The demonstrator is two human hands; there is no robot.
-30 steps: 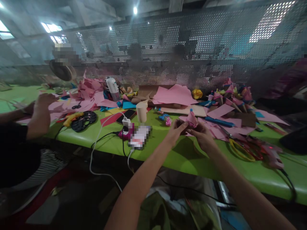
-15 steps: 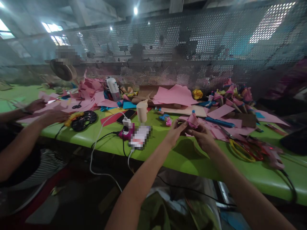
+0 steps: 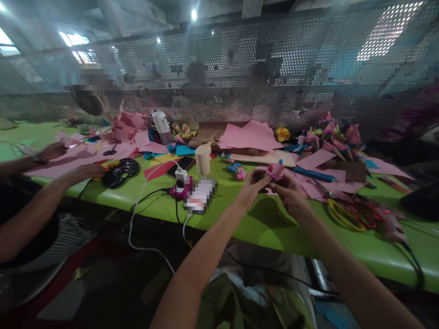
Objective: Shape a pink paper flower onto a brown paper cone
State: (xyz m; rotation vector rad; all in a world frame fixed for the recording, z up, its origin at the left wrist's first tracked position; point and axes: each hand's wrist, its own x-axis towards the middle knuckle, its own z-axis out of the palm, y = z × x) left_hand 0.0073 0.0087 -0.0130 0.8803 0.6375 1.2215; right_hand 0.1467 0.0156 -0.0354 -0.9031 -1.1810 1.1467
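Observation:
Both of my hands meet above the green table (image 3: 267,228), pinching a small pink paper flower (image 3: 275,170) with a blue tip. My left hand (image 3: 251,187) grips it from the left with fingers closed. From the right, my right hand (image 3: 290,194) holds it too, its fingers curled round the lower part. Just beyond the flower lie pink paper sheets (image 3: 248,135) and a blue pen-like tool (image 3: 313,174).
A co-worker's two hands (image 3: 80,172) rest on pink paper at the left, near a black tape holder (image 3: 120,172). A charger block (image 3: 180,175), cables, a phone (image 3: 180,166) and a paper cup (image 3: 203,157) stand mid-table. Scissors (image 3: 346,214) and finished flowers (image 3: 329,132) lie to the right.
The pink flower has turned and dropped slightly between my fingers. The co-worker's raised hand came down onto the table at the left.

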